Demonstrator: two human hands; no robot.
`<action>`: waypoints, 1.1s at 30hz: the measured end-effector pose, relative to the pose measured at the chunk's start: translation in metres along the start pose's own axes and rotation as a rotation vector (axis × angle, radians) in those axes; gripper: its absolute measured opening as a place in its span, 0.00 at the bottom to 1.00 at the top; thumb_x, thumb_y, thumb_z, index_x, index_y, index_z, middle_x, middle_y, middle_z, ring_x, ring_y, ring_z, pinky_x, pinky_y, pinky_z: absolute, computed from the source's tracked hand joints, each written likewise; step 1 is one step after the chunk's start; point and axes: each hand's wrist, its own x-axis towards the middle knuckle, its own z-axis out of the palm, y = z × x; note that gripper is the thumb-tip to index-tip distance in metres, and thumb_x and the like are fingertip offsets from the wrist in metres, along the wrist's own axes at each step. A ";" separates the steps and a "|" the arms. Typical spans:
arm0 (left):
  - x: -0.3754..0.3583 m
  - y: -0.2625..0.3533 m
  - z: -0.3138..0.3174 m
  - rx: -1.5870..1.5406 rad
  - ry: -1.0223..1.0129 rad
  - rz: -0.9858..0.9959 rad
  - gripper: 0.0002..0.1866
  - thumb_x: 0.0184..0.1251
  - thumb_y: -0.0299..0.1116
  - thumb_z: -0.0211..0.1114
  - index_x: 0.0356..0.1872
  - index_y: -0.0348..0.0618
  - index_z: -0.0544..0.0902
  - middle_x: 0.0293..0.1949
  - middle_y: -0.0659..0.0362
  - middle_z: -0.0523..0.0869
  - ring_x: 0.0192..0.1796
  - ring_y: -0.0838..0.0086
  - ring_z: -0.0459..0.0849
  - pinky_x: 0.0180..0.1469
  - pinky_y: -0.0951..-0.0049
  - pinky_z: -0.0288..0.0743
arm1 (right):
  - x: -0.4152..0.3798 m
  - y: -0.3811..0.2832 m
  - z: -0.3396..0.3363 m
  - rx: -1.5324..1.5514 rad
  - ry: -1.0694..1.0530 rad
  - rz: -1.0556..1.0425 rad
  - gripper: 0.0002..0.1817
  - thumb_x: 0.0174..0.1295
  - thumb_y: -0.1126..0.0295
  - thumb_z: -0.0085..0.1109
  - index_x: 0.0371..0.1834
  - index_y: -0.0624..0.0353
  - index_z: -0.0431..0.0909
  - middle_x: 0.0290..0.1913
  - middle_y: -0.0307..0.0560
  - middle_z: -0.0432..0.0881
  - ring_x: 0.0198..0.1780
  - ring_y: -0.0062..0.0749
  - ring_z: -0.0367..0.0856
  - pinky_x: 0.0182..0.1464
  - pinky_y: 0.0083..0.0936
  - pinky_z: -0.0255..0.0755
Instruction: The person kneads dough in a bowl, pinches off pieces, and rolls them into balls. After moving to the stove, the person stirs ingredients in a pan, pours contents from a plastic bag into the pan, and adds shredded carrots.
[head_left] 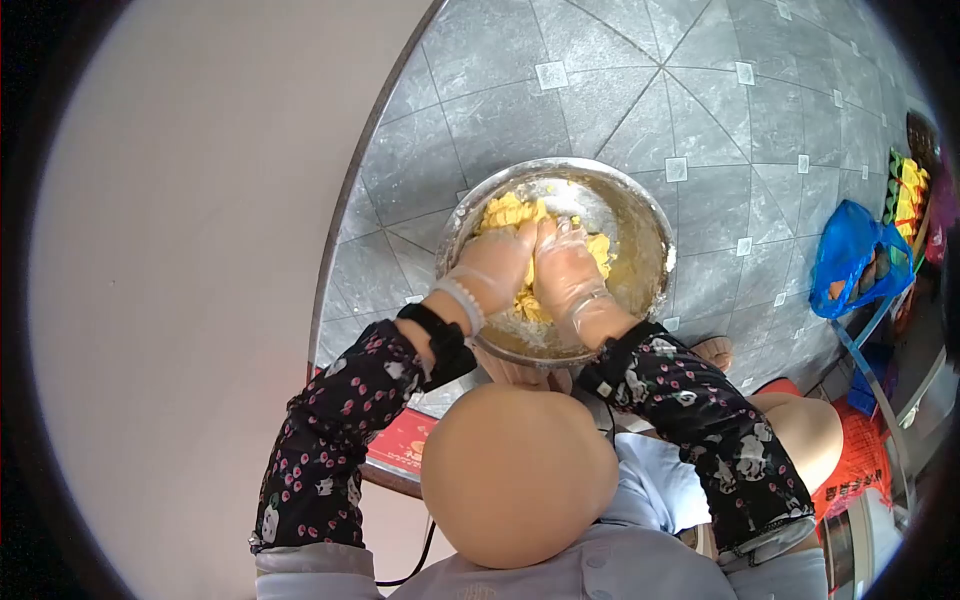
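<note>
A round metal bowl (655,225) holds crumbly yellow dough (510,211) with white flour on its inner wall. My left hand (497,262), in a clear plastic glove, presses into the dough on the bowl's left side. Beside it, my right hand (566,268), gloved the same way, pushes down on the dough near the middle. The thumbs are close together. The fingers of both hands curl down into the dough, and their tips are mostly hidden.
Grey tiled floor (620,110) surrounds the bowl. A pale wall-like surface (200,200) with a dark edge fills the left. At the right are a blue plastic bag (848,240) and a red bag (855,462). Feet in sandals show near the bowl.
</note>
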 end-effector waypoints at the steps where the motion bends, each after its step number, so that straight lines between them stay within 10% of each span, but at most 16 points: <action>1: 0.005 0.001 0.001 0.003 0.004 -0.032 0.22 0.63 0.26 0.55 0.60 0.45 0.67 0.40 0.45 0.84 0.43 0.50 0.84 0.44 0.55 0.78 | 0.003 -0.001 0.006 -0.003 0.041 0.015 0.20 0.54 0.79 0.53 0.52 0.67 0.67 0.49 0.65 0.75 0.53 0.55 0.77 0.53 0.42 0.75; 5: 0.021 0.013 -0.013 0.047 0.028 -0.165 0.16 0.66 0.28 0.53 0.55 0.41 0.71 0.42 0.45 0.84 0.44 0.52 0.84 0.47 0.57 0.79 | 0.017 -0.022 -0.032 0.149 -0.192 0.313 0.24 0.55 0.75 0.60 0.54 0.64 0.64 0.51 0.67 0.75 0.53 0.62 0.77 0.54 0.47 0.72; 13: 0.030 -0.004 -0.051 0.171 0.323 -0.090 0.13 0.66 0.26 0.52 0.50 0.40 0.75 0.45 0.41 0.82 0.50 0.49 0.81 0.53 0.55 0.75 | 0.045 -0.014 -0.035 0.561 0.130 0.251 0.34 0.52 0.60 0.68 0.59 0.63 0.66 0.55 0.69 0.75 0.58 0.59 0.76 0.58 0.38 0.71; 15: -0.021 0.033 -0.079 0.174 0.183 -0.207 0.27 0.58 0.20 0.60 0.61 0.42 0.71 0.50 0.42 0.80 0.52 0.50 0.81 0.54 0.58 0.74 | 0.009 -0.016 -0.063 0.600 -0.044 0.228 0.36 0.52 0.57 0.68 0.62 0.62 0.66 0.57 0.69 0.75 0.58 0.57 0.76 0.60 0.37 0.70; 17: -0.048 0.013 -0.052 0.033 0.471 -0.150 0.30 0.60 0.22 0.60 0.66 0.43 0.68 0.54 0.43 0.78 0.53 0.54 0.81 0.56 0.58 0.74 | -0.001 -0.008 -0.075 0.489 -0.005 0.180 0.33 0.60 0.61 0.60 0.68 0.61 0.64 0.62 0.67 0.72 0.65 0.49 0.71 0.68 0.34 0.62; 21: -0.037 0.001 -0.042 0.040 0.054 -0.499 0.20 0.59 0.23 0.64 0.54 0.36 0.79 0.58 0.41 0.75 0.59 0.53 0.78 0.62 0.67 0.74 | 0.040 0.013 -0.027 0.568 0.323 0.245 0.27 0.64 0.66 0.55 0.66 0.63 0.66 0.61 0.65 0.73 0.64 0.49 0.72 0.68 0.39 0.62; 24: -0.031 0.009 -0.045 0.468 0.114 -0.395 0.16 0.57 0.25 0.65 0.48 0.34 0.83 0.53 0.39 0.79 0.58 0.54 0.79 0.59 0.69 0.76 | 0.082 0.007 -0.023 0.338 0.095 0.362 0.27 0.68 0.55 0.46 0.64 0.63 0.69 0.62 0.58 0.74 0.65 0.45 0.71 0.67 0.36 0.62; 25: -0.028 -0.005 -0.036 0.254 0.289 -0.401 0.17 0.57 0.26 0.65 0.49 0.34 0.83 0.52 0.38 0.80 0.57 0.53 0.80 0.59 0.68 0.75 | 0.096 0.017 -0.009 -0.016 0.025 0.210 0.31 0.70 0.47 0.41 0.62 0.62 0.73 0.65 0.52 0.74 0.66 0.43 0.70 0.66 0.32 0.62; 27: -0.021 -0.029 -0.025 -0.134 0.538 -0.388 0.19 0.58 0.27 0.64 0.52 0.35 0.81 0.50 0.39 0.80 0.54 0.54 0.80 0.57 0.68 0.75 | 0.088 -0.004 -0.034 0.908 0.153 0.458 0.30 0.70 0.47 0.42 0.62 0.61 0.73 0.66 0.49 0.73 0.66 0.39 0.69 0.67 0.30 0.60; 29: -0.019 -0.044 -0.022 -0.487 0.681 -0.344 0.22 0.60 0.29 0.61 0.57 0.36 0.78 0.49 0.43 0.81 0.50 0.57 0.80 0.53 0.67 0.75 | 0.086 -0.013 -0.041 1.005 0.058 0.415 0.29 0.68 0.48 0.47 0.62 0.60 0.73 0.64 0.49 0.74 0.64 0.38 0.71 0.66 0.30 0.61; 33: -0.048 -0.007 -0.060 -0.790 0.411 -0.434 0.21 0.59 0.27 0.66 0.55 0.44 0.78 0.47 0.49 0.83 0.46 0.66 0.83 0.51 0.70 0.77 | 0.072 -0.014 -0.046 1.012 -0.140 0.139 0.27 0.63 0.50 0.56 0.58 0.58 0.76 0.55 0.56 0.80 0.58 0.43 0.77 0.59 0.32 0.69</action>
